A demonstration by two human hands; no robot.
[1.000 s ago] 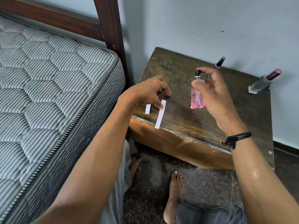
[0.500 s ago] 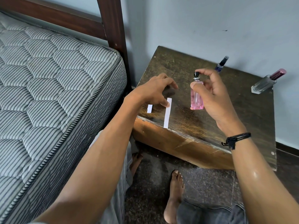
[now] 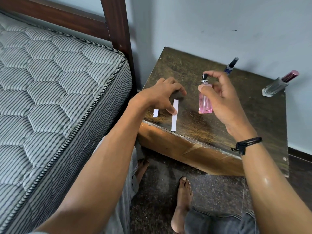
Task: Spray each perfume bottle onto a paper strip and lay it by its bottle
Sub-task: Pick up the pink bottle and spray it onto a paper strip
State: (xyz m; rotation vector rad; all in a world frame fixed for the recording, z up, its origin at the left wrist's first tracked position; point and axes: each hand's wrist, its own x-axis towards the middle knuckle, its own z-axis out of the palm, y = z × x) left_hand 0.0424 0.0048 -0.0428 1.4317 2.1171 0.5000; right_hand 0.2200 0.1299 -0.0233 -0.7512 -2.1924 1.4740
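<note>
Right hand (image 3: 219, 97): fingers wrapped around pink perfume bottle (image 3: 205, 103), upright above wooden table (image 3: 253, 119), forefinger on its black nozzle.
Left hand (image 3: 162, 97): fingers spread, thumb tip pressing long paper strip (image 3: 174, 118) at table's front edge.

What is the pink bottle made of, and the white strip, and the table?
The pink bottle looks like clear glass or hard plastic: you can see through it, and its pump looks like black plastic. The white strip looks like thin matte paper lying flat. The table looks like dark wood with a worn, scratched finish; paler bare wood shows along its chipped front edge.
</note>
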